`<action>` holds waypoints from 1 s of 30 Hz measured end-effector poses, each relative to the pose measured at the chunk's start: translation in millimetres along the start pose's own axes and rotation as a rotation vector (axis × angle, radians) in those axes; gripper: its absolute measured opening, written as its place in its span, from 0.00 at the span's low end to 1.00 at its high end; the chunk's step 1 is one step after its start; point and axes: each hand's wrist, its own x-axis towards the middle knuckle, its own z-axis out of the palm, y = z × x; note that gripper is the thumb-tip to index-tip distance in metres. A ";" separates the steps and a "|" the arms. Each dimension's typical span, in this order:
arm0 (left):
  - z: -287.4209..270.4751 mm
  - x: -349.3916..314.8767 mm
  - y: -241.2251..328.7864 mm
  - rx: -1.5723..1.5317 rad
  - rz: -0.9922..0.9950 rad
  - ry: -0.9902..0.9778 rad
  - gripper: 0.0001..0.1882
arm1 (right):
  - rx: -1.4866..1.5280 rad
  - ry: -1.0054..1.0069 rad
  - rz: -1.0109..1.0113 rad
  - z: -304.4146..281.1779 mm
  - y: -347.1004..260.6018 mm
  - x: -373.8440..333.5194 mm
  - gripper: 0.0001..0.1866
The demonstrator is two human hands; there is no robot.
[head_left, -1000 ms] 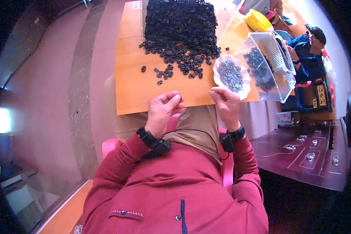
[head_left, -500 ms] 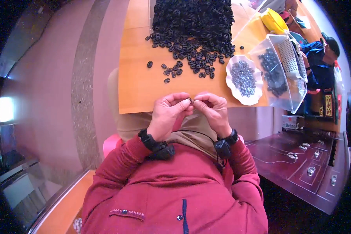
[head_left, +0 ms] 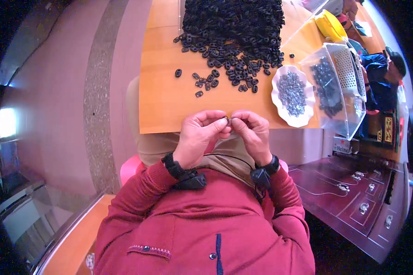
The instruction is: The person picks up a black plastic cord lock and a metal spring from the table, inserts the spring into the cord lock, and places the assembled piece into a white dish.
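My left hand (head_left: 199,137) and my right hand (head_left: 252,133) meet just over the table's near edge, thumbs and index fingertips pinched together. Between the fingertips is a small dark piece (head_left: 227,120), mostly covered; its exact kind does not show. Beyond the hands, loose black oval two-holed plastic pieces (head_left: 243,68) spread from a large heap (head_left: 234,27). A few smaller dark pieces (head_left: 200,84) lie apart at the heap's near left. To the right sits a white scalloped dish (head_left: 300,122) of small silvery pieces, too fine to name.
Right of the dish, a clear plastic bin (head_left: 348,126) holds dark small parts, beside a white perforated basket (head_left: 342,66). A yellow container (head_left: 330,25) stands farther back on the orange table (head_left: 163,107). Another person (head_left: 381,68) is at the far right. A dark red panel (head_left: 339,192) lies lower right.
My fingertips have shifted slightly around the small piece, the right ones turning a little. The whole view has moved slightly; the tabletop things otherwise look the same.
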 end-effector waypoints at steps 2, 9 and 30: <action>0.9 -0.2 0.6 0.005 0.002 0.002 0.10 | 0.002 0.005 -0.002 0.9 0.3 -0.6 0.06; 2.5 -2.0 1.6 0.050 -0.007 0.049 0.07 | -0.104 -0.007 -0.089 1.0 3.2 -0.2 0.04; 2.2 -1.9 1.6 0.104 0.021 0.052 0.09 | -0.169 -0.052 -0.133 -0.8 0.7 0.4 0.03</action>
